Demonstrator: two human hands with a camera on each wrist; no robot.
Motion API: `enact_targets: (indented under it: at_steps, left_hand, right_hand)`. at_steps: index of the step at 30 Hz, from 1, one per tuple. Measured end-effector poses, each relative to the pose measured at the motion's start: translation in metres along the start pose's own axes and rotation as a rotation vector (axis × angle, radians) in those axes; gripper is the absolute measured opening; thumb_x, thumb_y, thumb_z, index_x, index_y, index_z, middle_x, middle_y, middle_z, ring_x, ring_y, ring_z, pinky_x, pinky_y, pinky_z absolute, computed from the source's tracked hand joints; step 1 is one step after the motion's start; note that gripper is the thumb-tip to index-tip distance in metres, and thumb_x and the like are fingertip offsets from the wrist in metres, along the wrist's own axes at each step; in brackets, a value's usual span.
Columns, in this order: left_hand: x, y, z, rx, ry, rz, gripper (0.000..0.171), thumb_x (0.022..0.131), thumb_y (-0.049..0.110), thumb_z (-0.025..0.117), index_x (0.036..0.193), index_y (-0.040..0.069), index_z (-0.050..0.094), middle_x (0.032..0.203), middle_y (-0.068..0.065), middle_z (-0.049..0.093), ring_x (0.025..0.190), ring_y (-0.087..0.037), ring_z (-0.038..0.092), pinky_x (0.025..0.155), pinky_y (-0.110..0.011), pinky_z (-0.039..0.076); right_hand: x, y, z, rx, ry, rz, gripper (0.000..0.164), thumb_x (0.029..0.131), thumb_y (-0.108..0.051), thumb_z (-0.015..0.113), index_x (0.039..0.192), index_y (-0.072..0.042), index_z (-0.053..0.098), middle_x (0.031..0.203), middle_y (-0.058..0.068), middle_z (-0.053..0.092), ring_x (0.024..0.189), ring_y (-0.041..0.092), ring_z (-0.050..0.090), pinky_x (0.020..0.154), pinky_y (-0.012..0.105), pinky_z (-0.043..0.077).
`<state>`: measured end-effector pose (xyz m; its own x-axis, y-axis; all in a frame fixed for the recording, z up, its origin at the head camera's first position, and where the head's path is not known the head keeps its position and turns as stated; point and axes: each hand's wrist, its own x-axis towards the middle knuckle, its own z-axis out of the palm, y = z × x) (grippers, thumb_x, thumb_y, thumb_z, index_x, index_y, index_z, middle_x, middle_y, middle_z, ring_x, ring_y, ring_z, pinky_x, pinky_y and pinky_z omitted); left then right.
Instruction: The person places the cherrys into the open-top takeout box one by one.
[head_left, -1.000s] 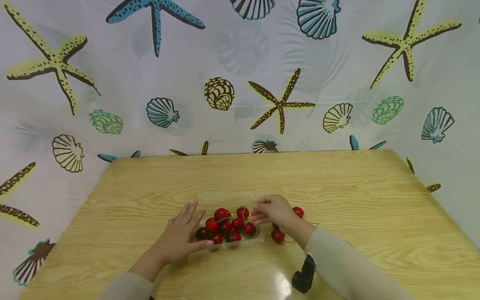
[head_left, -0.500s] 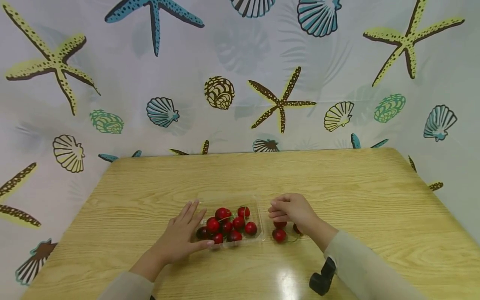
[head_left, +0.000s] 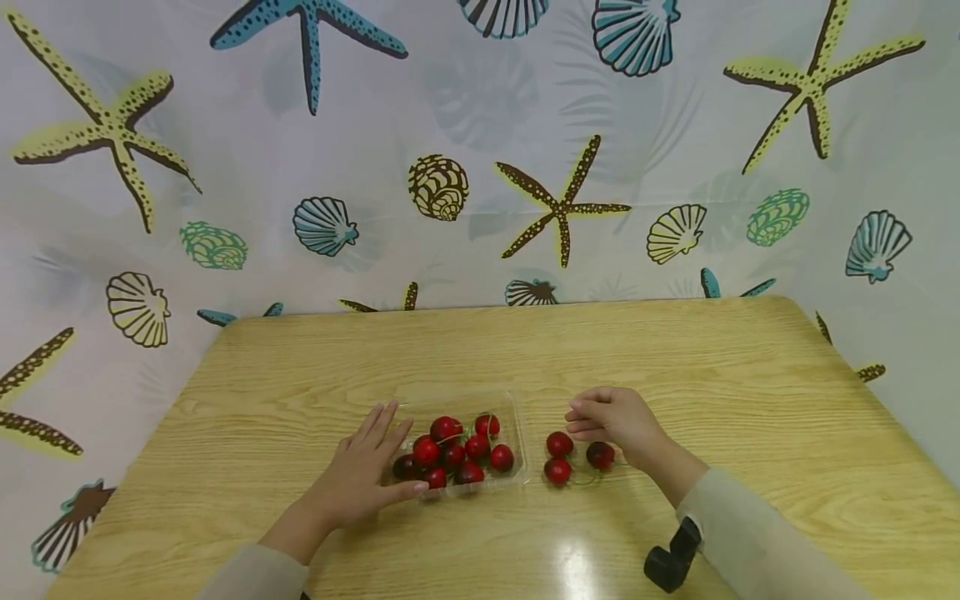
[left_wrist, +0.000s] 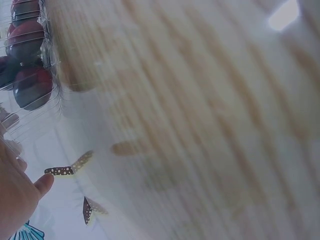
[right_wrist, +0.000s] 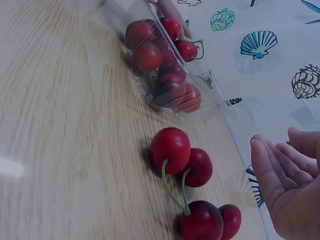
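A clear plastic container (head_left: 517,429) with several red cherries (head_left: 477,447) in it sits on the table, in front of me. My left hand (head_left: 360,479) spreads around its left end, fingers toward the back corner and thumb along the front edge. To the right of the container lie several loose cherries (head_left: 558,472), some with green stems. My right hand (head_left: 618,423) hovers just above and behind them, fingers loosely bent. In the right wrist view nothing shows between the thumb and fingers of that hand (right_wrist: 290,185), and four-finger contact with the cherries (right_wrist: 170,150) is absent.
The wooden table (head_left: 300,358) reaches back to a pale cloth (head_left: 465,275) printed with starfish and shells. A black wrist device (head_left: 672,557) is strapped on the right sleeve (head_left: 757,525).
My right hand has moved right, from the container's right edge to over the loose cherries, uncovering some of them. The left hand and the container have stayed in place.
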<state>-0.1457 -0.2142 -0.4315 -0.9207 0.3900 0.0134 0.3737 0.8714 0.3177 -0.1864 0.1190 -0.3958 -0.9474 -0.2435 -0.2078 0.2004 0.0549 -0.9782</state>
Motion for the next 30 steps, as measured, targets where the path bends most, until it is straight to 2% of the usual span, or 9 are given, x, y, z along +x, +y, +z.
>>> enact_targets:
  at_steps: [9, 30]
  left_hand:
    - [0.000, 0.000, 0.001, 0.005, 0.005, 0.002, 0.085, 0.075, 0.064, 0.044, 0.136, 0.008, 0.025, 0.144, -0.011, 0.003, 0.129, -0.028, -0.002, 0.087, -0.064, 0.016]
    - [-0.001, 0.000, 0.001, 0.012, 0.011, 0.007, 0.086, 0.075, 0.065, 0.042, 0.137, 0.008, 0.025, 0.144, -0.009, 0.001, 0.129, -0.028, -0.002, 0.087, -0.064, 0.016]
  right_hand:
    - [-0.005, 0.003, -0.016, -0.054, 0.027, 0.000, 0.033, 0.088, -0.009, 0.049, 0.108, 0.017, 0.045, 0.086, 0.016, 0.060, 0.075, 0.020, 0.061, 0.070, 0.032, 0.048]
    - [-0.015, 0.017, -0.047, -0.060, 0.103, 0.013, 0.036, 0.088, -0.010, 0.049, 0.109, 0.019, 0.043, 0.085, 0.012, 0.060, 0.074, 0.018, 0.061, 0.069, 0.029, 0.048]
